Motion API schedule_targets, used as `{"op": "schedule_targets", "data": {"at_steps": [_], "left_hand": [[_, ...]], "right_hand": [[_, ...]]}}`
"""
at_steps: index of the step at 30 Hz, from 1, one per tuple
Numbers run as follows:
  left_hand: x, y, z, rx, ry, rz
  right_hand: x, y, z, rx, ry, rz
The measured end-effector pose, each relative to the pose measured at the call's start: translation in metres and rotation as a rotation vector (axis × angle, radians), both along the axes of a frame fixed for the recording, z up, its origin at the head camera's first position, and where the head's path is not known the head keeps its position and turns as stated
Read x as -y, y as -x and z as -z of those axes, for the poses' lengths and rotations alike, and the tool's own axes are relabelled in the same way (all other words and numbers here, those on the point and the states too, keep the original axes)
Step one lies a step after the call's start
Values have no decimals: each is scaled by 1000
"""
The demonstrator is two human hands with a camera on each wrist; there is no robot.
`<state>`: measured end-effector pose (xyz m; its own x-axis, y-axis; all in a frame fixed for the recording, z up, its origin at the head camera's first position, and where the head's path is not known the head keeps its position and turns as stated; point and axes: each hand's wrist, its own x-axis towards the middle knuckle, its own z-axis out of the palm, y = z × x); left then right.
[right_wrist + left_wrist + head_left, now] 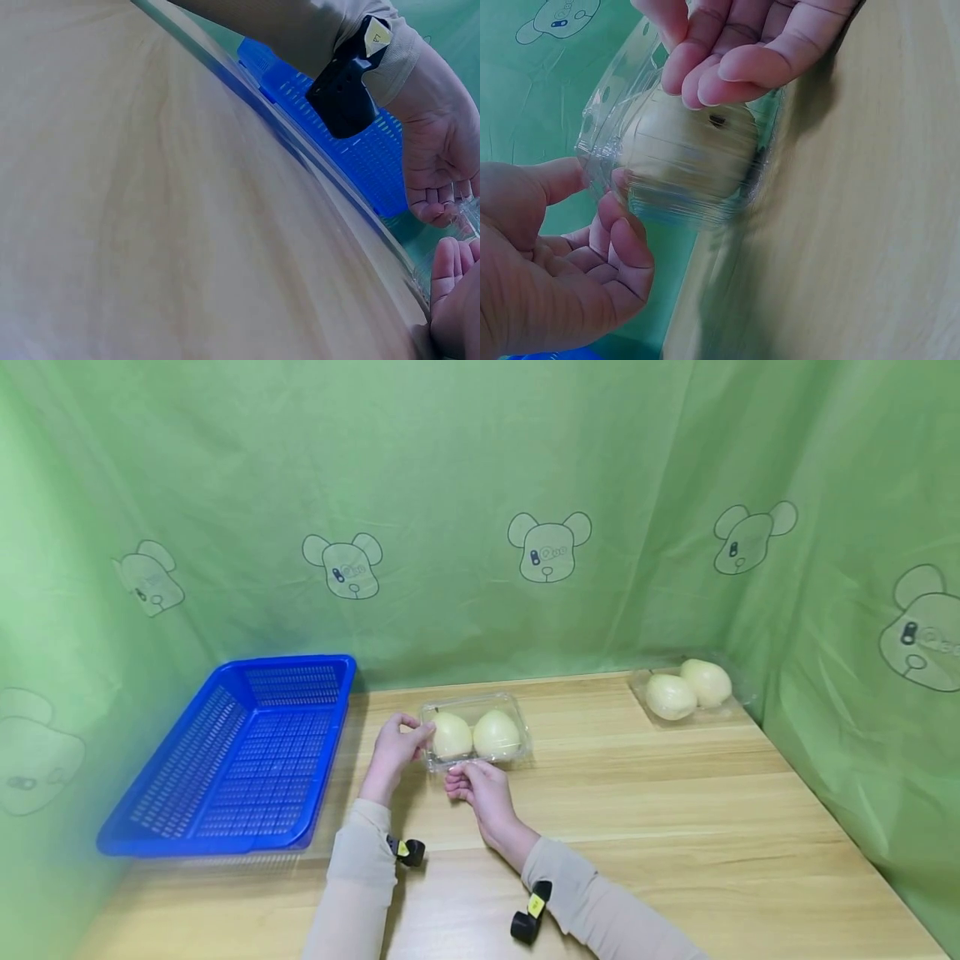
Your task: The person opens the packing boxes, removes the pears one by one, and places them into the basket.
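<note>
Two pale yellow pears (497,737) sit side by side inside a clear plastic clamshell box (517,703) near the back of the table. My left hand (397,747) pinches the box's left edge between thumb and fingers. At its front edge is my right hand (483,789), thumb on top and the other fingers curled in below, pinching the rim. Seen from the left wrist, the box (600,142) lies between the left hand (570,262) and the right hand (742,52), whose fingertips overlap one pear (682,154).
A blue plastic basket (322,793) with perforated sides stands left of the hands. Another clear pack with two pears (671,696) lies at the back right corner. Green cloth (450,610) with printed bear heads surrounds the wooden table (660,827) at the back and sides.
</note>
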<state>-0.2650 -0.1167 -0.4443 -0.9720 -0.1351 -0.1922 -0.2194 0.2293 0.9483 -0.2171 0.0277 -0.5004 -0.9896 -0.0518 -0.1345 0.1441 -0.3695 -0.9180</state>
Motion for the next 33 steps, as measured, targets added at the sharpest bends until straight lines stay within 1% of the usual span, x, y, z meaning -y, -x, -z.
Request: {"op": "schedule_targets", "data": {"at_steps": [4, 14, 21, 28, 33], "left_hand": [[-1, 0, -1, 3, 12, -6], [-2, -1, -3, 8, 92, -2], [-4, -2, -5, 24, 176, -5], [-5, -3, -6, 5, 241, -1], [-6, -3, -7, -3, 276, -1]], "right_hand": [[0, 0, 1, -4, -15, -4], [0, -1, 0, -13, -24, 0], [0, -2, 1, 1, -25, -3], [0, -1, 1, -11, -24, -16], [0, -1, 1, -14, -20, -10]]}}
